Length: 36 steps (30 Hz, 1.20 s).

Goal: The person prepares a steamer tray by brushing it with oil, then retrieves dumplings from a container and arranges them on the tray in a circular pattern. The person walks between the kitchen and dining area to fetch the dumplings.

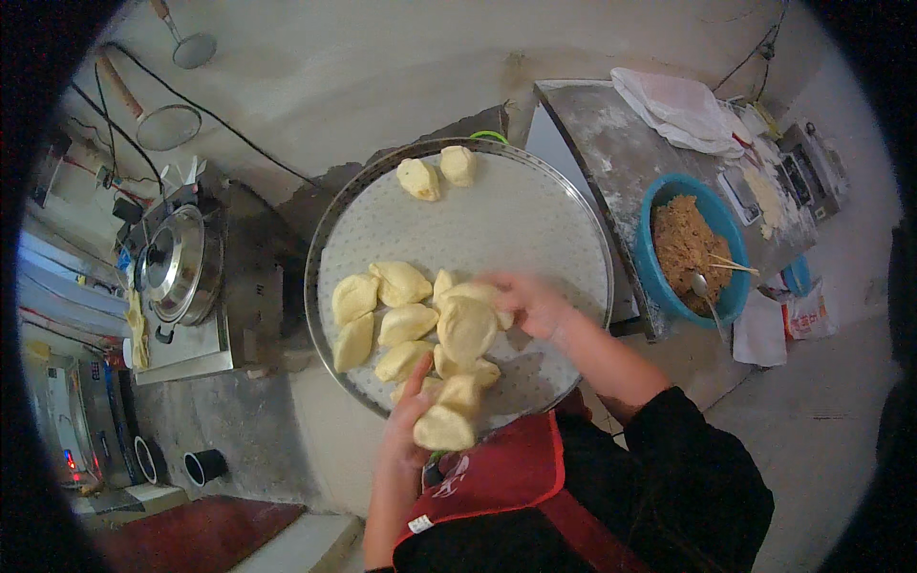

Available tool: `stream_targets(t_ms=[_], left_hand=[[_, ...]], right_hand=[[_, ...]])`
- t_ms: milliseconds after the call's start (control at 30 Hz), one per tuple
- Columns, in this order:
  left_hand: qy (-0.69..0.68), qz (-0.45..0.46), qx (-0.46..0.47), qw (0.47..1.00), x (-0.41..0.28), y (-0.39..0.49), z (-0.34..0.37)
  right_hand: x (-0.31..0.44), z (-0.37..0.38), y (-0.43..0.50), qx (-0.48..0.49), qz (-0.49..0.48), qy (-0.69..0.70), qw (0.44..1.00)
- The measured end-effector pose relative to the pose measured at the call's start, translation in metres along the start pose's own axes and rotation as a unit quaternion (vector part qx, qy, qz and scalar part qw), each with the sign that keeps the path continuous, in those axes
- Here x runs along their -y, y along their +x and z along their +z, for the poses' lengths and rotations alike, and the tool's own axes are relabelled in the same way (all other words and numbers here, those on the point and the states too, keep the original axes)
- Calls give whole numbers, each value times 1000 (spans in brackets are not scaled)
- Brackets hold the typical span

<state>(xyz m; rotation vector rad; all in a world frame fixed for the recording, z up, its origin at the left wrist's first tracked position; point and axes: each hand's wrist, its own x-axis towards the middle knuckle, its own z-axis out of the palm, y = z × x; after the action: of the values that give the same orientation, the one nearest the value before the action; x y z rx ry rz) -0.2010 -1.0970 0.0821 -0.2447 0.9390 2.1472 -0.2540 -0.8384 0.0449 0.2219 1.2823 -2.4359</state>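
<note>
A large round perforated metal steamer tray lies before me, with a pale lining. Several folded pale-yellow dough pieces crowd its lower left half, some overlapping. Two more dough pieces rest at the far rim. My left hand holds dough pieces at the near rim, its thumb pointing up the tray. Over the middle of the cluster, my right hand, blurred, has its fingers around a dough piece. A rounder piece lies just beside it, partly covering others.
At right, a floured table bears a blue basin of brown filling with a spoon and sticks, a white cloth and a scale. A lidded steel pot stands at left. Strainers hang on the wall.
</note>
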Motion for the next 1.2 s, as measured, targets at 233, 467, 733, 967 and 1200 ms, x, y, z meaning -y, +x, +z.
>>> stream_targets(t_ms=[233,467,733,967,1200], left_hand=[[49,-109,3,993,16,15,10],[89,-177,-33,980,25,12,11],[-3,-171,-15,985,32,8,15],[56,-151,-49,986,21,0,16],[13,-77,-76,994,24,-4,-3]], right_hand=[[10,10,-8,80,43,-124,988],[8,24,-19,82,67,-153,983],[10,35,-20,-8,-116,-322,939],[50,-17,15,-287,-217,-364,859],[55,-68,64,-378,-242,-643,621]])
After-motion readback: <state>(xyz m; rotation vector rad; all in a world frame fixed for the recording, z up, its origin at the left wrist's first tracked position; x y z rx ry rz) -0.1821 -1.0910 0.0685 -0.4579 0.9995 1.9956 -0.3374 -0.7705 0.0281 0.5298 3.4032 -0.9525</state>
